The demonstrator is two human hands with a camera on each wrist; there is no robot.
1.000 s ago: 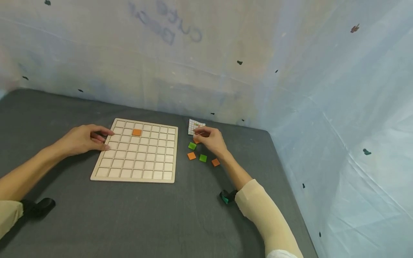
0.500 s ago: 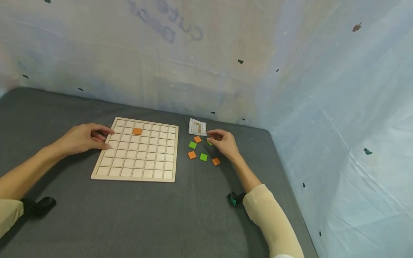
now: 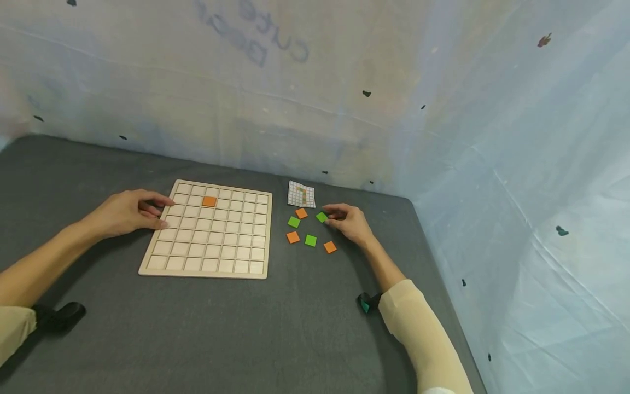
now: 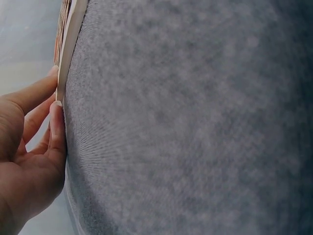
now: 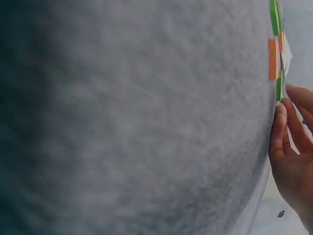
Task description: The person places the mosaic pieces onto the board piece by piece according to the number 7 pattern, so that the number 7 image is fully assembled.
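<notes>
A pale wooden grid board [image 3: 211, 239] lies flat on the dark table, with an orange square tile [image 3: 209, 202] in its upper part. My left hand [image 3: 129, 212] rests its thumb and fingertips on the board's left edge; the left wrist view shows the fingertips against that edge [image 4: 72, 34]. Right of the board, my right hand [image 3: 350, 223] has its fingertips beside a green tile [image 3: 321, 217], touching or nearly touching it. In the right wrist view this green tile [image 5: 279, 87] stands just beyond the fingertips, not enclosed by them.
Other loose tiles lie between board and right hand: orange ones [image 3: 293, 237] and green ones [image 3: 310, 241]. Behind them is a small printed grid card [image 3: 301, 195]. A pale curtain [image 3: 315, 109] closes off the table's back and right side.
My right hand has moved right, from beside the card over the tiles to the rightmost green tile, uncovering the card and the tile. The left hand stays on the board's edge.
</notes>
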